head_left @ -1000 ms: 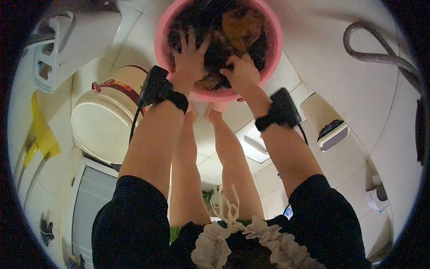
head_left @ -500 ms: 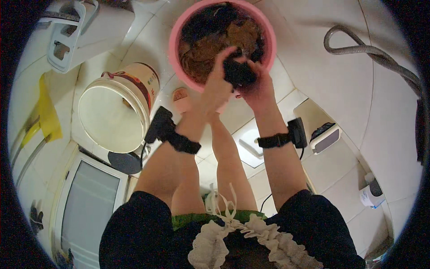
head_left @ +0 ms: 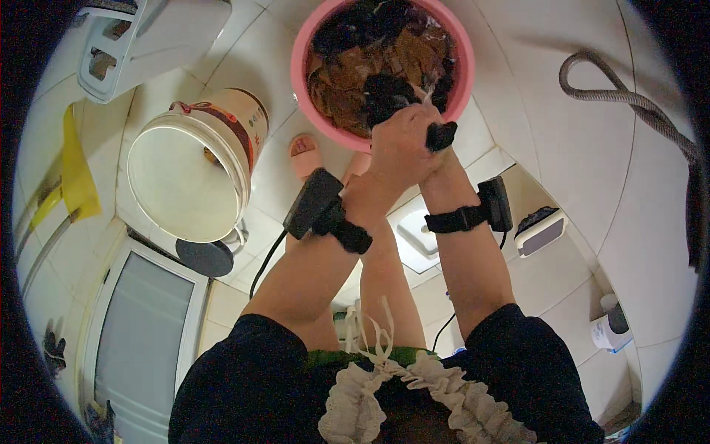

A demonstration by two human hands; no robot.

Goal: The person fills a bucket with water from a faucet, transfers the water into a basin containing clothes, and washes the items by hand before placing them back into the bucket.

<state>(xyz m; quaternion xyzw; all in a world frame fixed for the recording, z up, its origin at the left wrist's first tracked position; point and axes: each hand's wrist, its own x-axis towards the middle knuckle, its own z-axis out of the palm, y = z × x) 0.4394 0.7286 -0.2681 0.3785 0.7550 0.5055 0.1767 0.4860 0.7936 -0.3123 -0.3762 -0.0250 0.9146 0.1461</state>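
Note:
Both my hands are closed together on a wet piece of black cloth [head_left: 388, 98], over the near edge of a pink basin [head_left: 298, 81]. My left hand [head_left: 399, 144] lies across the front and grips it. My right hand [head_left: 438, 164] is behind, mostly covered by the left, its fingers hidden. A short end of the cloth pokes out at the right of my fists, while the larger part hangs beyond them over the basin. Inside the basin lie soaked brown cloth [head_left: 336, 85] and more black cloth [head_left: 351, 33] in water.
A white bucket [head_left: 240, 185] lies tilted left of the basin, beside a dark round disc [head_left: 205, 255]. A grey hose [head_left: 629, 96] runs along the right wall. A white floor fixture [head_left: 418, 237] sits below my arms. Yellow cloth [head_left: 78, 170] hangs at far left.
My left hand has moved right and crossed over the right one. The black cloth, bunched between my hands before, is now squeezed in them with an end poking out.

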